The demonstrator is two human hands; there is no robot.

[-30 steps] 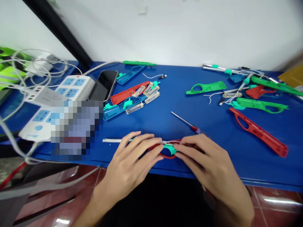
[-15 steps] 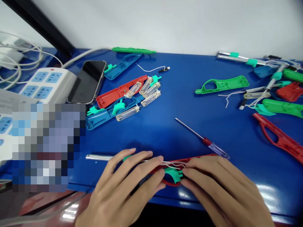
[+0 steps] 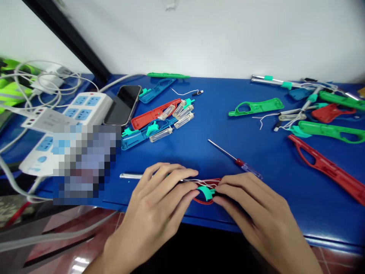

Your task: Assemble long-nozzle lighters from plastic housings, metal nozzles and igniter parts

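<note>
Close to the table's front edge lies a red lighter casing (image 3: pixel 203 202), mostly covered by my hands. Inside its ring sits a green trigger (image 3: pixel 205 192), and white wires (image 3: pixel 205 182) run along its upper side. My left hand (image 3: pixel 156 205) is closed over the casing's left part, thumb and fingertips beside the trigger. From under those fingers a metal tube (image 3: pixel 130 176) sticks out to the left. My right hand (image 3: pixel 253 207) grips the casing's right part, its fingertips against the trigger's right end. What lies beneath both palms is hidden.
A screwdriver (image 3: pixel 235 159) lies beyond my right hand. Casing halves and clear fuel tanks (image 3: pixel 161 134) are at back left, near a phone (image 3: pixel 123 105) and power strip (image 3: pixel 88 104). At right are a green casing half (image 3: pixel 256 107), a red casing half (image 3: pixel 325 165) and tubes with wires.
The view has shifted, so the table's things appear in other places. Both hands stay at the red casing, with fingertips still around the green trigger.
</note>
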